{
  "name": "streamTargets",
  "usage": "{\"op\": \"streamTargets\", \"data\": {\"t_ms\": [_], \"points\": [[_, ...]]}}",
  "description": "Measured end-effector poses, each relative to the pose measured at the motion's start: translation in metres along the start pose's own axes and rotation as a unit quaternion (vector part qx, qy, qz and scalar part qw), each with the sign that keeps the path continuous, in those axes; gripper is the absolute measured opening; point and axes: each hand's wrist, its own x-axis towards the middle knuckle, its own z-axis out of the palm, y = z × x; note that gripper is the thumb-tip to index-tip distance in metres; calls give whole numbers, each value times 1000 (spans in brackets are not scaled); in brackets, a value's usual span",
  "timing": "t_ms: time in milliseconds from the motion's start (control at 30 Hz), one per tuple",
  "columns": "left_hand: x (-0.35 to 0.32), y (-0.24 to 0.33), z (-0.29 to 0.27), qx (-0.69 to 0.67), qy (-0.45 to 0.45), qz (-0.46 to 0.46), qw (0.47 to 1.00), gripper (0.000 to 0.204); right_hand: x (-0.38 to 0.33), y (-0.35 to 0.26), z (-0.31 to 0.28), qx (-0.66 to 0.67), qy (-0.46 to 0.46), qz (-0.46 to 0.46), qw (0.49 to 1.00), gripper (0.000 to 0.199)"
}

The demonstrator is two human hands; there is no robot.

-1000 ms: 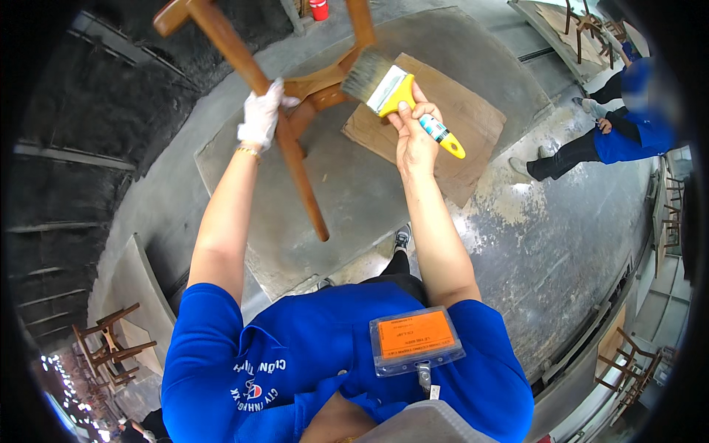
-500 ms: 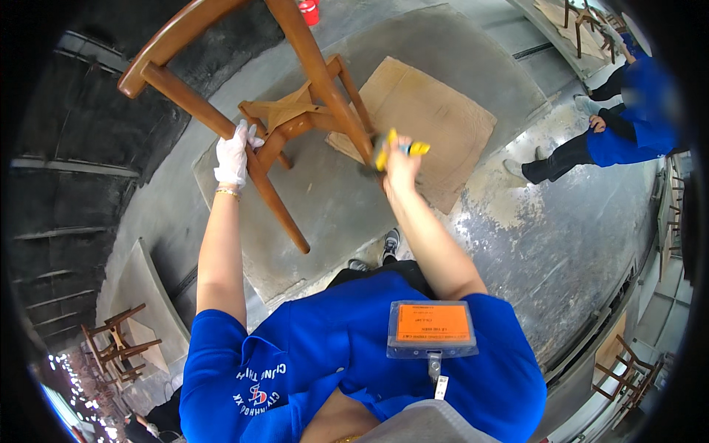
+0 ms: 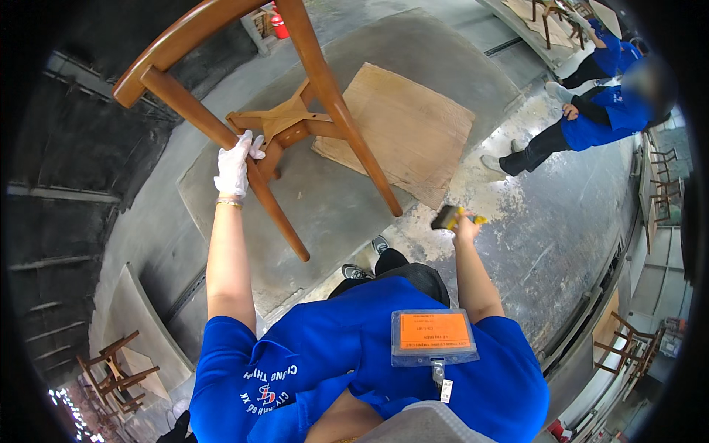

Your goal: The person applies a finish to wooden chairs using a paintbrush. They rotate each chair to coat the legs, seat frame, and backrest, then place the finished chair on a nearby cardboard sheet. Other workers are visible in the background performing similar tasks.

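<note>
My left hand [image 3: 235, 165], in a white glove, grips one leg of a brown wooden chair frame [image 3: 295, 111] that is lifted off the floor and tipped, its legs pointing toward me. My right hand [image 3: 465, 227] is lowered to the right, away from the chair, and holds a flat paintbrush [image 3: 452, 217] with a yellow handle. Below the chair lies a sheet of brown cardboard [image 3: 410, 125] on a grey mat [image 3: 325, 207].
Another person in blue [image 3: 591, 125] crouches on the stained concrete floor at the upper right. More wooden chair frames [image 3: 111, 373] stand at the lower left and at the right edge [image 3: 628, 347]. A red can [image 3: 279, 25] sits at the top.
My left hand has raised and swung the chair closer, turning it. My right hand has pulled the brush off the chair and dropped down to the right.
</note>
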Motion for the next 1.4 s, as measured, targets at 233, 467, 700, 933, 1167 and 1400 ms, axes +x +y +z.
{"op": "streamTargets", "data": {"t_ms": [233,467,700,933,1167,1400], "points": [[3,-3,29,55,142,36,988,21,41,44,-152,-17,173,32,984,35],[-7,2,84,82,221,67,970,21,106,24,-198,-346,244,63,904,53],[13,-42,207,167,264,105,944,27,196,-75,-140,-331,133,-148,922,31],[52,-128,319,174,247,54,952,22,215,-113,-64,-87,-33,-172,981,28],[89,-199,369,69,241,56,966,22,169,-155,-15,24,-195,-124,973,29],[101,-202,393,146,266,86,949,23,99,-229,41,65,-282,-113,951,27]]}}
